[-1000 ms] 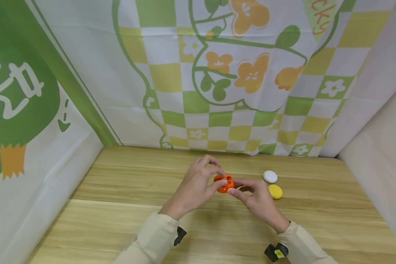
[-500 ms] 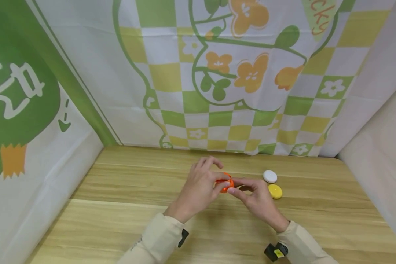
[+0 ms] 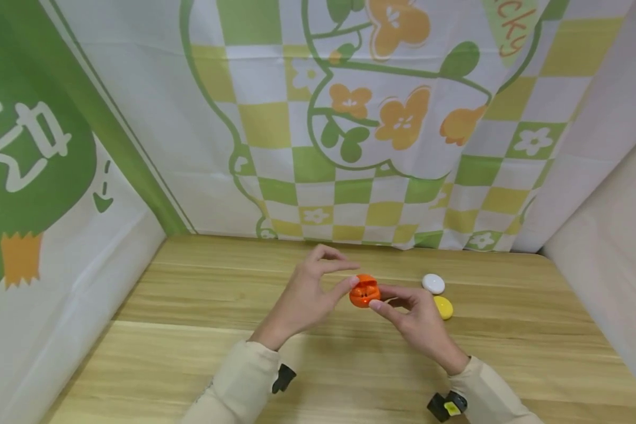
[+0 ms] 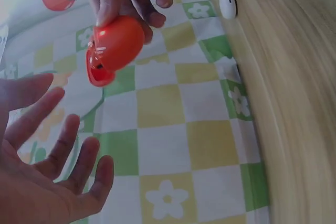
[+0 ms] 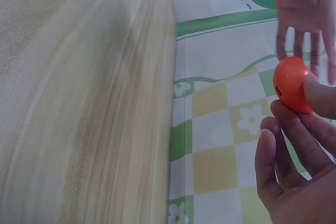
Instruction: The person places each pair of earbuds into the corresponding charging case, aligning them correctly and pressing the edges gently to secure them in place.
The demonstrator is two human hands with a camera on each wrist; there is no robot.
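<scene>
A round orange earbud case (image 3: 365, 298) is held above the table, its lid raised. Rounded orange pieces that look like earbuds sit inside it, though they are small in the head view. My right hand (image 3: 416, 321) pinches the case by its edge, thumb on the near side. My left hand (image 3: 308, 287) is at the left of the case with fingers spread. In the left wrist view the left hand (image 4: 58, 174) is apart from the orange case (image 4: 121, 43). The right wrist view shows the smooth outer shell of the case (image 5: 290, 83), with a small dark slot.
A round white case (image 3: 433, 284) and a round yellow case (image 3: 444, 307) lie on the wooden table (image 3: 201, 282), just right of my right hand. A patterned cloth (image 3: 318, 194) hangs behind the table, with light cloth walls on both sides.
My left fingers were on the orange case and have drawn back to the left, leaving its inside in view. The right hand still holds the case and has barely moved.
</scene>
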